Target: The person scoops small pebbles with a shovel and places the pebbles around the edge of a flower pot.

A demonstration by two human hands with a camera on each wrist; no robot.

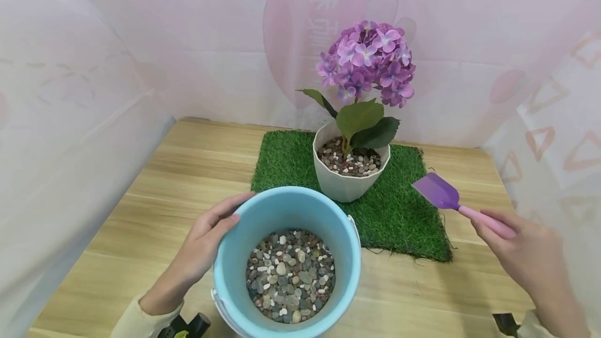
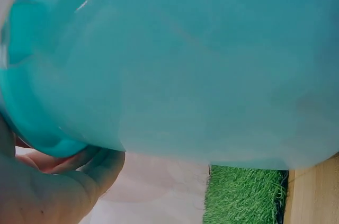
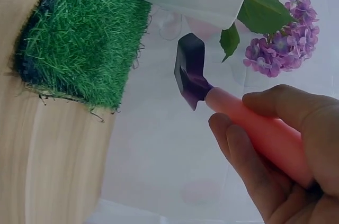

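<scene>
A light blue bucket [image 1: 287, 197] stands at the front of the table, its bottom covered with mixed pebbles [image 1: 291, 275]. My left hand [image 1: 202, 246] grips the bucket's rim at the left, thumb on the edge; in the left wrist view the curled fingers [image 2: 106, 173] lie against its outer wall. At the right, my right hand [image 1: 530, 249] holds a small shovel [image 1: 439, 192] by its pink handle, the purple blade raised and pointing left. No pebbles show on the blade. Behind the bucket, a white pot [image 1: 345, 186] holds a purple hydrangea [image 1: 371, 64] and pebbles around its stem.
The pot stands on a green artificial grass mat [image 1: 399, 223] laid on the wooden table [image 1: 188, 171]. Pale pink patterned sheets [image 1: 211, 30] enclose the table at the back and both sides. A white carrying handle [image 1: 225, 312] hangs along the bucket's side.
</scene>
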